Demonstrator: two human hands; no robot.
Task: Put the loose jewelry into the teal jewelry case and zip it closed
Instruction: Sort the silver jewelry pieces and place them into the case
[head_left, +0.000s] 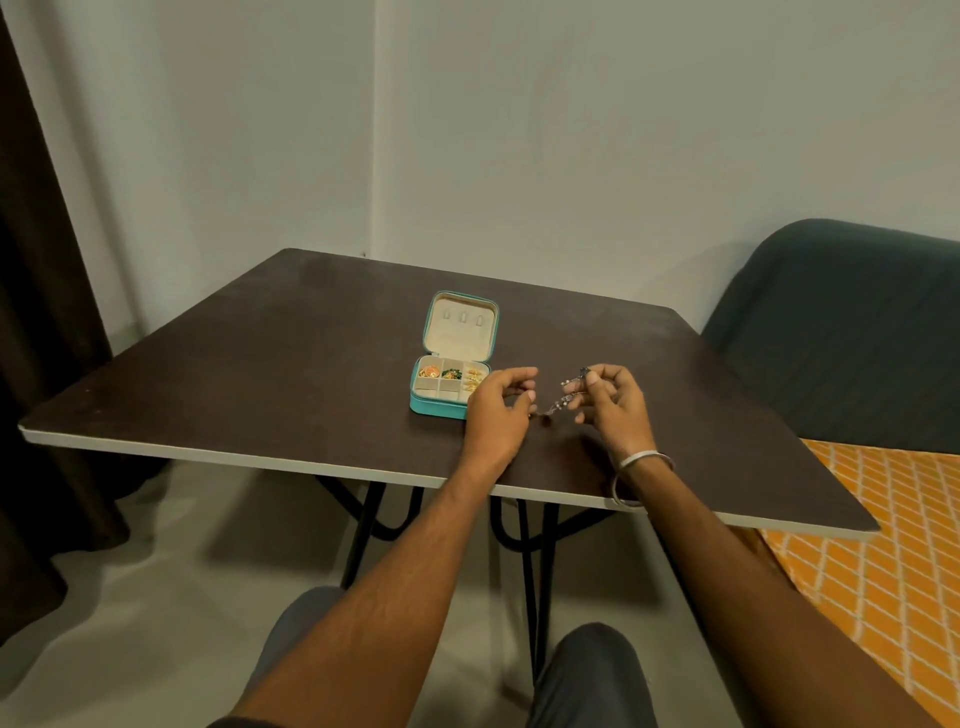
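I hold a silver chain (563, 397) between my two hands, just right of the case (451, 364) and above the table (260, 374). My right hand (613, 402) pinches the chain's upper end between thumb and forefinger, with the other fingers loosely curled; the dark bead at that end sticks up above my fingertips. My left hand (498, 410) is at the chain's lower end, fingers bent inward and thumb close to them, but I cannot tell whether they actually clamp the chain or only touch it. The chain hangs in a slack slope from right hand down toward left.

The case lies open on the table, its lid (460, 327) tipped back on the far side, pale lining showing with three small tabs. The near half is split into compartments. In the far row, the left one holds an orange piece (429, 371), the middle one a green and gold piece (452, 373), and the right-hand compartment holds gold pieces (474, 379). The two near compartments look empty. My left hand covers the case's near right corner.

A bangle (644, 460) sits on my right wrist, which is right of the case.
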